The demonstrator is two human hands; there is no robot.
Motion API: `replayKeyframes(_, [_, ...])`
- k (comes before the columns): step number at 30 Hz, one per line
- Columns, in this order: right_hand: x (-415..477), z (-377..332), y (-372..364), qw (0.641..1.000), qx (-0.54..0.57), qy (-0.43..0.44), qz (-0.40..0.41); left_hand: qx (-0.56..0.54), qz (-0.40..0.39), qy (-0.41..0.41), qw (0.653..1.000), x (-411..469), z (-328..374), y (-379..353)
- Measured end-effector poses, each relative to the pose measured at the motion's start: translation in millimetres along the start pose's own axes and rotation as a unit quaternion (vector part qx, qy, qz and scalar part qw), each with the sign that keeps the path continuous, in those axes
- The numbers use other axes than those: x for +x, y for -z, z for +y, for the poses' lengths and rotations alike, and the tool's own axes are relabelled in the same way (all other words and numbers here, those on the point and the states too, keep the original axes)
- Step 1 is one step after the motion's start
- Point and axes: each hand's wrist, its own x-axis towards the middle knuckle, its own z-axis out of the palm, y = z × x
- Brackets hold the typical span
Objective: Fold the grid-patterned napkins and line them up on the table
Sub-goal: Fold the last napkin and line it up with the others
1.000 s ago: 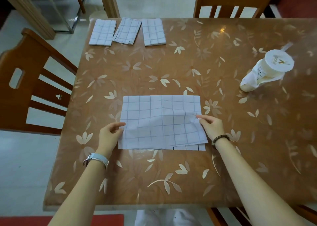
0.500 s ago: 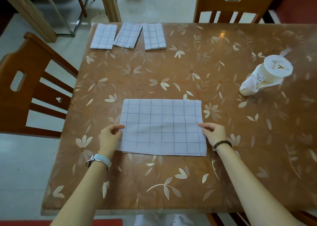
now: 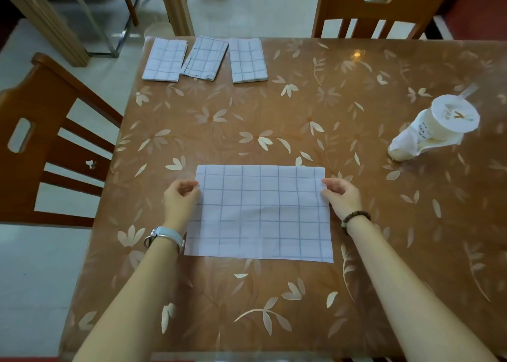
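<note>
Pinched the napkin [image 3: 260, 213], flat at lower centre of the frame, by its side edges, left hand [image 3: 179, 198] and right hand [image 3: 343, 197] both curled onto cloth. Probably needed corners matched squarely and the crease pressed before joining folded napkins [image 3: 205, 58] at upper left.

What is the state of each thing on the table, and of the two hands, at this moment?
Large napkin: lies flat, not yet folded small.
Folded napkins: three in a far row, middle one tilted.
Lidded cup: upright, straw in, bag around it.
Left hand: pinches the large napkin's left edge.
Right hand: pinches its right edge.
</note>
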Motion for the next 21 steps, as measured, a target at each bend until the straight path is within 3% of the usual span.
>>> replayKeyframes(9, [31,-11,-13,1.000,-0.012,0.014,0.006,-0.051,-0.004,0.022,0.998,36,8,-22])
replayKeyframes(21, [34,-15,-24,0.998,-0.030,0.016,0.047,0.040,-0.001,0.014,0.999,42,5,-27])
